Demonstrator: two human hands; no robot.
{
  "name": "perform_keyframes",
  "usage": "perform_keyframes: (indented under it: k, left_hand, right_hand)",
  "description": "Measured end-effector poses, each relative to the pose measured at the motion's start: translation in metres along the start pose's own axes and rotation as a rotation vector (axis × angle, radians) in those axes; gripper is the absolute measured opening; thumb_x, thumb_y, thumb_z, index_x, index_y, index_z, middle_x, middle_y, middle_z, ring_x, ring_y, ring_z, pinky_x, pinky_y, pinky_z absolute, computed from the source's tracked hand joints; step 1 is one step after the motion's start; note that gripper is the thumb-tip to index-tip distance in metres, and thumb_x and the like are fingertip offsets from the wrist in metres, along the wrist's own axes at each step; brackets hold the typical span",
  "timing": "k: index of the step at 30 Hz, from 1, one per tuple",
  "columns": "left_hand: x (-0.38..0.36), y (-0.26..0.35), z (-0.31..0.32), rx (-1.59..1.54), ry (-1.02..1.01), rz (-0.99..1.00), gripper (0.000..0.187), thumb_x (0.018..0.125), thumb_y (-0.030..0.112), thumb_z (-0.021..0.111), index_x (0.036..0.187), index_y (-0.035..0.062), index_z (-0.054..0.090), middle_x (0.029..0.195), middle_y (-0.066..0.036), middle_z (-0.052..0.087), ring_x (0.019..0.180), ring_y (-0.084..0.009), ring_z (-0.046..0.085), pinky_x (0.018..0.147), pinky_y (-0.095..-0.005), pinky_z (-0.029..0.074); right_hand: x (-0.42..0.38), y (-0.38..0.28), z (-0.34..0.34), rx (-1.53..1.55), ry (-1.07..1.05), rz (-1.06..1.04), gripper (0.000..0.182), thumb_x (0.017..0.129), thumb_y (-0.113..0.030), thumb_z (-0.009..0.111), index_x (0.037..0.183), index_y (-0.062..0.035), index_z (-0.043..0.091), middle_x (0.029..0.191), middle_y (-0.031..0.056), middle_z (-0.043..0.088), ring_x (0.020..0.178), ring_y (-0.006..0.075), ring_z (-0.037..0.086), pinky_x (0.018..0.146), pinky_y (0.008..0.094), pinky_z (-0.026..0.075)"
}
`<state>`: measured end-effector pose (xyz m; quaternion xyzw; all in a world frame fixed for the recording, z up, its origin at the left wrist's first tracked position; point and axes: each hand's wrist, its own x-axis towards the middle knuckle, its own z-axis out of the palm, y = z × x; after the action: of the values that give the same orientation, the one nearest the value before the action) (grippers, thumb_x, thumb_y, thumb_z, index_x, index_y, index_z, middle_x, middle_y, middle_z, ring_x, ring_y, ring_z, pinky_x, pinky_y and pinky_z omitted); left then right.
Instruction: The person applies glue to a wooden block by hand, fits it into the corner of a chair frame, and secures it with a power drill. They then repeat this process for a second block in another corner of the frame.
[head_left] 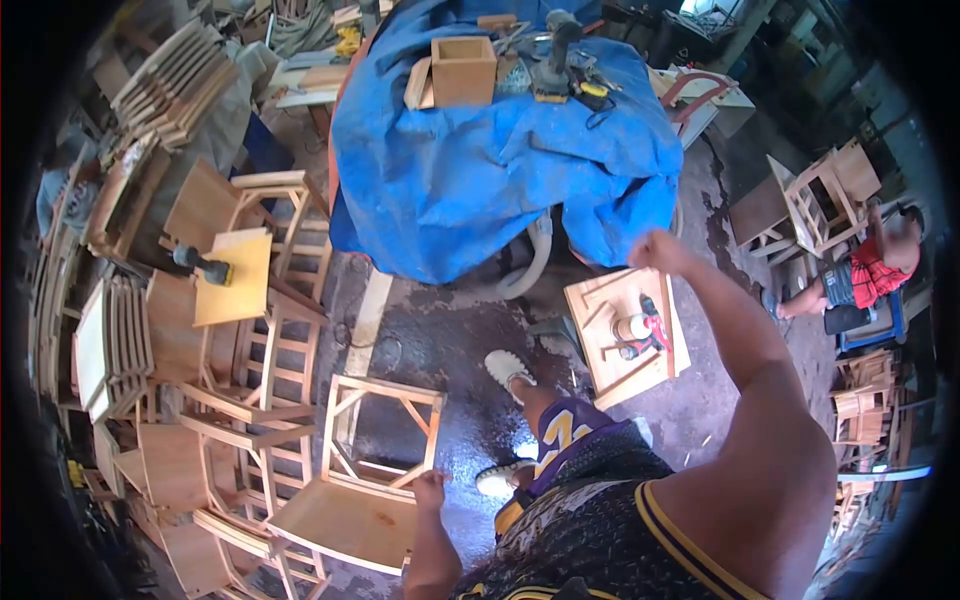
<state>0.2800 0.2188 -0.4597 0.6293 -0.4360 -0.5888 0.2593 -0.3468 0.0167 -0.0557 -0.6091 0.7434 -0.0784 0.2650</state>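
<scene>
My left hand point(430, 488) is closed at the edge of an unfinished wooden chair point(345, 520), where its open frame meets the broad plywood panel. The chair stands on the floor at my left. My right hand point(655, 251) is raised in a fist, in front of the blue tarp and over the far edge of a low wooden stand point(605, 375). Whatever it holds, if anything, is hidden. On the stand lie a red-and-black power tool point(652, 325) and a pale round container point(630, 327).
A workbench under a blue tarp point(450, 190) carries a wooden box point(464, 72) and a drill point(560, 50). Stacked chairs point(265, 400) line the left, with another drill point(203, 266) on a panel. A grey hose point(538, 255) hangs down. A seated person point(880, 262) is at right.
</scene>
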Motion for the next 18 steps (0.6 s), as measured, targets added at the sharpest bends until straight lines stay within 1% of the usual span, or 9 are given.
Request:
perform_keyframes:
  k: [2, 7, 9, 10, 12, 13, 14, 16, 18]
  left_hand:
    - [-0.02, 0.058, 0.012, 0.179, 0.049, -0.026, 0.022, 0.088, 0.016, 0.063, 0.083, -0.0043, 0.069, 0.066, -0.011, 0.069, 0.065, -0.0156, 0.066, 0.067, -0.0315, 0.052]
    - [0.0, 0.168, -0.007, 0.295, 0.194, -0.024, 0.035, 0.079, 0.029, 0.073, 0.071, -0.0047, 0.065, 0.059, -0.013, 0.064, 0.053, -0.0204, 0.062, 0.054, -0.0361, 0.049]
    - [0.044, 0.22, -0.002, 0.432, 0.276, -0.006, 0.043, 0.082, 0.035, 0.07, 0.068, -0.0049, 0.062, 0.055, -0.018, 0.059, 0.05, -0.0273, 0.059, 0.053, -0.0407, 0.047]
    - [0.074, 0.238, 0.0, 0.575, 0.297, 0.049, 0.046, 0.084, 0.038, 0.068, 0.068, -0.0048, 0.06, 0.056, -0.021, 0.057, 0.05, -0.0316, 0.057, 0.052, -0.0433, 0.045]
    - [0.14, 0.371, 0.036, 0.703, 0.252, 0.242, 0.041, 0.094, 0.034, 0.054, 0.075, -0.0027, 0.059, 0.064, -0.026, 0.057, 0.06, -0.0428, 0.057, 0.056, -0.0491, 0.042]
    - [0.175, 0.443, 0.059, 0.532, 0.193, 0.346, 0.038, 0.096, 0.03, 0.05, 0.076, -0.0021, 0.059, 0.064, -0.025, 0.056, 0.064, -0.0439, 0.058, 0.058, -0.0496, 0.042]
    - [0.213, 0.498, 0.079, 0.574, 0.205, 0.474, 0.032, 0.096, 0.026, 0.051, 0.081, -0.0012, 0.06, 0.068, -0.023, 0.058, 0.07, -0.0431, 0.059, 0.061, -0.0477, 0.044]
    - [0.274, 0.62, 0.128, 0.489, 0.132, 0.729, 0.017, 0.092, 0.015, 0.054, 0.094, -0.0012, 0.059, 0.084, -0.022, 0.061, 0.082, -0.0408, 0.061, 0.069, -0.0447, 0.046]
    - [0.329, 0.713, 0.173, 0.536, 0.167, 1.122, 0.014, 0.088, 0.008, 0.059, 0.1, 0.0014, 0.061, 0.095, -0.021, 0.063, 0.09, -0.0406, 0.06, 0.078, -0.0425, 0.047]
  right_hand:
    - [0.078, 0.012, -0.035, 0.153, 0.142, -0.244, 0.017, 0.085, -0.02, 0.066, 0.078, -0.005, 0.071, 0.073, 0.0085, 0.069, 0.066, 0.0149, 0.063, 0.064, 0.0316, 0.05]
    - [0.241, -0.046, -0.12, 0.37, 0.495, -0.111, 0.023, 0.087, -0.025, 0.066, 0.083, -0.003, 0.07, 0.07, 0.0089, 0.067, 0.067, 0.0204, 0.063, 0.064, 0.0341, 0.049]
    - [0.302, -0.041, -0.135, 0.556, 1.036, -0.27, 0.035, 0.085, -0.029, 0.068, 0.106, -0.0007, 0.065, 0.087, 0.0125, 0.068, 0.077, 0.0231, 0.064, 0.071, 0.035, 0.05]
    - [0.331, -0.03, -0.137, 0.565, 1.019, -0.274, 0.035, 0.085, -0.029, 0.068, 0.106, -0.0007, 0.065, 0.087, 0.0125, 0.068, 0.077, 0.0231, 0.064, 0.071, 0.035, 0.05]
    - [0.381, -0.025, -0.147, 0.537, 1.254, -0.116, 0.06, 0.081, -0.03, 0.072, 0.127, 0.0014, 0.049, 0.105, 0.0168, 0.064, 0.088, 0.0241, 0.063, 0.08, 0.0344, 0.05]
    - [0.386, -0.02, -0.152, 0.601, 1.076, -0.072, 0.072, 0.078, -0.029, 0.076, 0.132, 0.004, 0.041, 0.115, 0.0188, 0.059, 0.098, 0.0255, 0.061, 0.086, 0.0341, 0.048]
    - [0.393, -0.016, -0.148, 0.612, 1.071, -0.064, 0.072, 0.078, -0.029, 0.076, 0.132, 0.004, 0.041, 0.115, 0.0188, 0.059, 0.098, 0.0255, 0.061, 0.086, 0.0341, 0.048]
    - [0.409, -0.008, -0.143, 0.836, 0.693, -0.238, 0.068, 0.079, -0.024, 0.075, 0.131, 0.0028, 0.043, 0.118, 0.0188, 0.057, 0.106, 0.0254, 0.059, 0.089, 0.0343, 0.047]
    - [0.399, -0.003, -0.139, 0.89, 0.677, -0.258, 0.064, 0.08, -0.021, 0.074, 0.131, 0.0026, 0.043, 0.121, 0.0177, 0.055, 0.11, 0.0239, 0.057, 0.089, 0.0345, 0.048]
